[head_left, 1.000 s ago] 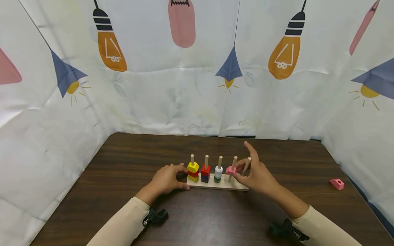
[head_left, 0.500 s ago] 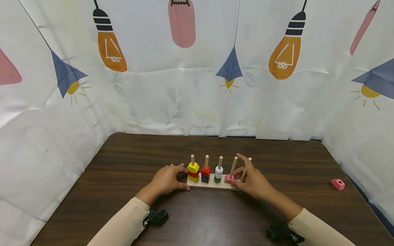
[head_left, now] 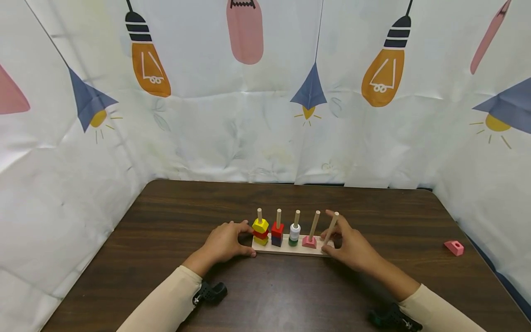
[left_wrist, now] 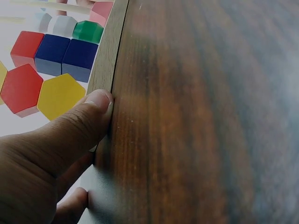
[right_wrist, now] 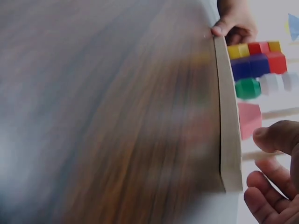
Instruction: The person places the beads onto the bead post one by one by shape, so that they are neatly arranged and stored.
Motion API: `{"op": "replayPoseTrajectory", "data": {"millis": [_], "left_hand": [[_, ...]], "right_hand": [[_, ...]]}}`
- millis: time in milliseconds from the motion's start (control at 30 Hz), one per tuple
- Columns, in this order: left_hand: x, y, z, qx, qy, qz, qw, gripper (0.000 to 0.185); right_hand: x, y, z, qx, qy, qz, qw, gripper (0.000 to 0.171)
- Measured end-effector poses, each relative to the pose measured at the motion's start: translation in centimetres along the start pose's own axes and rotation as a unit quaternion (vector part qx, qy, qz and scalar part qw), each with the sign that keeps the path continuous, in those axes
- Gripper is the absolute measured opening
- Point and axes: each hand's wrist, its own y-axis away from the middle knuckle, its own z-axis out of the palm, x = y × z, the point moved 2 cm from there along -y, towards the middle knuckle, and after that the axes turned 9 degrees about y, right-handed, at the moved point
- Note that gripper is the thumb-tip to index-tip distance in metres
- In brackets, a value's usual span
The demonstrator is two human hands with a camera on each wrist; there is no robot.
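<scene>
Your peg board point(head_left: 290, 249) lies mid-table point(head_left: 166, 216), its five pegs in a row from left to right. The three left pegs carry stacked blocks point(head_left: 276, 234). The fourth peg point(head_left: 314, 222) has one block point(head_left: 309, 241) at its foot, on the board. The fifth peg point(head_left: 331, 227) stands at the right end. Your left hand point(head_left: 226, 242) sits at the board's left end, thumb against its front edge. Your right hand point(head_left: 350, 244) is at the right end, beside the fifth peg. A loose block point(head_left: 454, 247) lies well apart, near the table's right edge. A curtain point(head_left: 265, 115) hangs behind the table.
</scene>
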Motion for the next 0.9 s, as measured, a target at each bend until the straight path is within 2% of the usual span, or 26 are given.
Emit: {"op": "replayPoseTrajectory", "data": {"millis": [300,467,667,900], "left_hand": [[0.0,0.0,-0.1,0.002,0.002,0.005,1.0,0.056],[0.0,0.0,-0.1,-0.001,0.004,0.003,1.0,0.056],[0.1,0.0,-0.1,0.001,0.002,0.002,1.0,0.056],[0.0,0.0,0.0,0.005,-0.002,0.008,1.0,0.056]], "right_hand": [[3.4,2.8,-3.7,0.03,0.072,0.021,0.997,0.077],[5.6,4.5,-6.2,0.051,0.101,0.049,0.992,0.065],[7.9,6.7,-8.7,0.068,0.119,0.107,0.985,0.057],[11.4,9.1,-11.6,0.09,0.144,0.185,0.968,0.057]]}}
